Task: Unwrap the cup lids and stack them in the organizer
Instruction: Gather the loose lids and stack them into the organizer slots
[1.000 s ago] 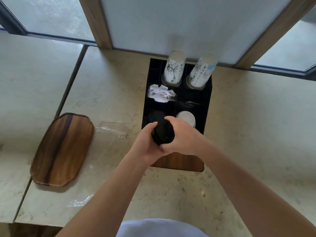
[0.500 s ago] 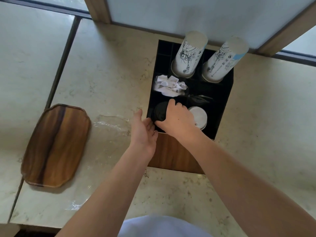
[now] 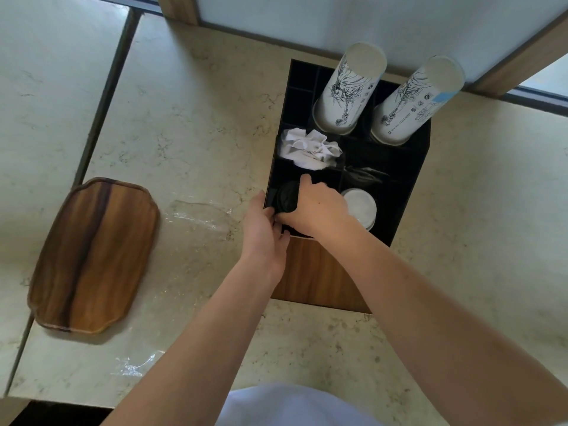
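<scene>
1. Centre of the frame, slightly right: black organizer [image 3: 408, 192] on a pale stone counter [image 3: 184, 124]; stack of black cup lids [image 3: 287, 198] sits in its lower-left compartment.
2. Right hand [image 3: 316, 209] is curled over the stack from above, fingers wrapped round its right side and top, holding the lids.
3. Left hand [image 3: 264, 232] is at the compartment's lower-left edge, fingers touching the stack's near side; looks like steadying, but whether it actually grips cannot be told.
4. Handling, judged: thin plastic lids, light, a bit flexible, smooth and slippery; nested stack can fan or tip if squeezed at one point. Best hold is around the rim edges with the stack kept level, then lowered straight down.
5. White lids [image 3: 359, 207] fill the compartment just right of the black ones.
6. Crumpled white napkins [image 3: 309, 147] sit in the compartment above the black lids.
7. Two upturned paper cup stacks [image 3: 347, 87] stand at upper right of the organizer: black line drawings, small printed marks, one blue patch; text too small to read, no brand legible.
8. Clear plastic wrap [image 3: 196, 213] lies on the counter left of the organizer; wooden tray [image 3: 92, 256] at lower left.
</scene>
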The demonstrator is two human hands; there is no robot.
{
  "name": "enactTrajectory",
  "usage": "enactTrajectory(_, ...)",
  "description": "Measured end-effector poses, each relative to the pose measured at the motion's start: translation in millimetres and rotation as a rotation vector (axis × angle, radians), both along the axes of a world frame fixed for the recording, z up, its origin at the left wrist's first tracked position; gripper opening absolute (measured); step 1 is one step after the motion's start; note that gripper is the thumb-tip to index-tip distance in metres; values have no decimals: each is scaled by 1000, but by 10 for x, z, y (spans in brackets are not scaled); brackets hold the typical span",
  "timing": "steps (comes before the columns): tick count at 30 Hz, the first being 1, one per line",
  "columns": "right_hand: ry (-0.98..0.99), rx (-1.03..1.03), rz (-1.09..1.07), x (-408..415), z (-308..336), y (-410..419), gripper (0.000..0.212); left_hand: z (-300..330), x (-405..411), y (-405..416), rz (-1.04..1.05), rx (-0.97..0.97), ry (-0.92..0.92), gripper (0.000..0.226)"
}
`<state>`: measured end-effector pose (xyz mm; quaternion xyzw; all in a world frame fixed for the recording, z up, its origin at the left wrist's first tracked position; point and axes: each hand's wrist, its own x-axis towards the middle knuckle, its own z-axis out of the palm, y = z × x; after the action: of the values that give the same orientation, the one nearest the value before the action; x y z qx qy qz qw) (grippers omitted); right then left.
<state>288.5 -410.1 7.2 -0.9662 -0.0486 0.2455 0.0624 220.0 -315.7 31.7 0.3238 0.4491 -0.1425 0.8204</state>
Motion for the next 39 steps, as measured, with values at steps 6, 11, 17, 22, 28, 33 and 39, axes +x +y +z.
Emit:
enactTrajectory(6,58,-94,208,94,154,-127,86,-4,-10,-13,3,-6,-2,67)
enactTrajectory(11,-2,-168,364,110,153,-212,97,-9,-22,-2,-15,-11,-8,68)
enactTrajectory(17,24,-153,353,155,170,-231,102,-19,6,23,-32,-23,16,75)
enactTrajectory(22,29,-212,313,149,190,-131,93,-43,21,13,-43,-7,31,73)
enactTrajectory(28,-35,-246,301,80,142,-79,82,-61,90,49,-160,-24,34,54)
enactTrajectory(33,-60,-248,285,62,84,-57,81,-44,110,28,-204,-39,36,55)
enactTrajectory(39,-74,-224,274,24,43,-73,85,-56,131,39,-220,-27,58,62)
